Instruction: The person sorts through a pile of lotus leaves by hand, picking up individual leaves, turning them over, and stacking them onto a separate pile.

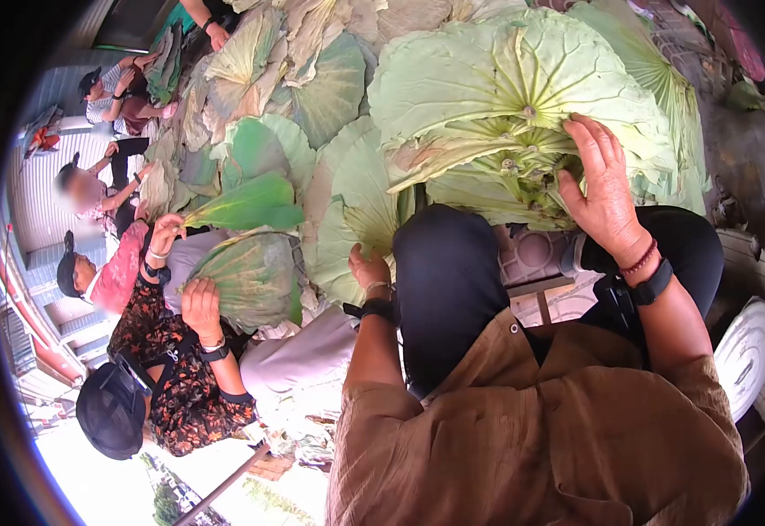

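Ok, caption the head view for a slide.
Right hand on layered leaves, left hand at another leaf, a co-worker alongside.

The leaf stack (pixel 505 79) lies before my knees (pixel 451 272); the leaf pile (pixel 247 74) lies ahead-left; a co-worker (pixel 168 368) is to my left.

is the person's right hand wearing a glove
No, the right hand is bare, its skin showing against the pale green leaf.

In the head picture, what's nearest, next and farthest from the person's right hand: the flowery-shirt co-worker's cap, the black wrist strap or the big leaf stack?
From the right hand:
1. Big leaf stack, right at the fingers.
2. Black wrist strap, just behind the hand.
3. Co-worker's cap, far over on the left.
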`<state>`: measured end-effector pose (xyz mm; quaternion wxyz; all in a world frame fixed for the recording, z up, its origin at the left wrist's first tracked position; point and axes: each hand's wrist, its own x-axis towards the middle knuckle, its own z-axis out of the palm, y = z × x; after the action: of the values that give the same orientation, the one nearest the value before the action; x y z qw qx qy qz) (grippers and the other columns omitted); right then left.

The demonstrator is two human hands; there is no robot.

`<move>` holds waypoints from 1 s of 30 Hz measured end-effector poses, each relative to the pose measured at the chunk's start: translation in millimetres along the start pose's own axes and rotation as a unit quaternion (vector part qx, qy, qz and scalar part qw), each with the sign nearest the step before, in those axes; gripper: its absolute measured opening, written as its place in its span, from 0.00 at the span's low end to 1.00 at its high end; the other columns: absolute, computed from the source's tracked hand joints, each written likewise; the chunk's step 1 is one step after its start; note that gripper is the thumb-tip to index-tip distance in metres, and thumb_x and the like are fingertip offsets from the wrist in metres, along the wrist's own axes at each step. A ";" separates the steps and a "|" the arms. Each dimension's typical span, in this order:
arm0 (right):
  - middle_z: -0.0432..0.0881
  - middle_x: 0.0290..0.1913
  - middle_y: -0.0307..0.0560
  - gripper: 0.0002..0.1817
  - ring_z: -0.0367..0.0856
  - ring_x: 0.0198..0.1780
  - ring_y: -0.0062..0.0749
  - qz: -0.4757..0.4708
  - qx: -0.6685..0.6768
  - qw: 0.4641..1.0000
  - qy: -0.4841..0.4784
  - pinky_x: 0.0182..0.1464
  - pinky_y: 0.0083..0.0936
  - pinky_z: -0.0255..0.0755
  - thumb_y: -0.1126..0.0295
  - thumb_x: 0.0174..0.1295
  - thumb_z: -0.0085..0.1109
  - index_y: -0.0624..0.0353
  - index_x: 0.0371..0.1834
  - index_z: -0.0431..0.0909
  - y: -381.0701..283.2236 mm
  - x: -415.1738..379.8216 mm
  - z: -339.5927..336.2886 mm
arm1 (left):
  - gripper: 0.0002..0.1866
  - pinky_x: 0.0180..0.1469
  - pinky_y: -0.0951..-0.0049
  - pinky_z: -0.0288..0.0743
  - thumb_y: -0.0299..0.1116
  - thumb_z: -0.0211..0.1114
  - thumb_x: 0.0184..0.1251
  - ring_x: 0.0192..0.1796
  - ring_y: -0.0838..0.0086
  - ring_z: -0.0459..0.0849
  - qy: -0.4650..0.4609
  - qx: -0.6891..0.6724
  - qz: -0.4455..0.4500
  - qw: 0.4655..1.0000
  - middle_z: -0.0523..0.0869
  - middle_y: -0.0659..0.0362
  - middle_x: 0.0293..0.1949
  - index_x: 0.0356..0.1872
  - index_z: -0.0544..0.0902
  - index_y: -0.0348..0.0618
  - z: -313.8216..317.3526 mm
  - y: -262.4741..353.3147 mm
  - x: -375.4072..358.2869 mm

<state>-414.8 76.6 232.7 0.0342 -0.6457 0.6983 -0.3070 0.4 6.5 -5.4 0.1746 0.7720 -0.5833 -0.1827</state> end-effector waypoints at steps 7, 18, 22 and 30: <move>0.67 0.64 0.58 0.32 0.63 0.65 0.57 -0.018 -0.001 1.000 0.003 0.68 0.46 0.56 0.76 0.51 0.57 0.62 0.64 0.64 1.9 -0.4 3.7 | 0.20 0.47 0.65 0.77 0.43 0.68 0.59 0.44 0.61 0.85 -0.144 -0.036 -0.141 0.979 0.87 0.55 0.40 0.47 0.77 0.41 49.7 -118.2 22.2; 0.68 0.63 0.60 0.32 0.65 0.64 0.56 -0.035 -0.005 0.999 0.009 0.67 0.45 0.58 0.76 0.51 0.57 0.64 0.64 0.64 1.9 0.7 6.5 | 0.10 0.53 0.57 0.75 0.39 0.63 0.64 0.44 0.60 0.78 0.001 -0.780 -0.437 0.448 0.79 0.55 0.43 0.38 0.76 0.46 -18.7 1.9 17.7; 0.68 0.63 0.60 0.33 0.65 0.64 0.56 -0.032 -0.003 0.999 0.005 0.67 0.45 0.57 0.76 0.50 0.57 0.64 0.64 0.64 2.9 1.7 6.5 | 0.14 0.48 0.53 0.75 0.46 0.61 0.67 0.45 0.55 0.77 0.069 -0.831 -0.401 0.379 0.77 0.52 0.43 0.37 0.74 0.46 -15.0 -26.9 16.3; 0.68 0.63 0.60 0.33 0.64 0.64 0.56 -0.034 -0.001 0.999 0.006 0.67 0.45 0.57 0.77 0.50 0.57 0.64 0.64 0.64 3.2 1.4 7.2 | 0.10 0.32 0.66 0.77 0.38 0.58 0.69 0.32 0.67 0.80 0.042 -0.721 -0.519 0.458 0.82 0.56 0.36 0.44 0.79 0.46 4.1 -67.7 26.6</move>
<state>-414.7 72.5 225.8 0.0188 -0.6677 0.6763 -0.3105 61.8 -1.9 -43.7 0.5662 0.5379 0.2724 -0.5620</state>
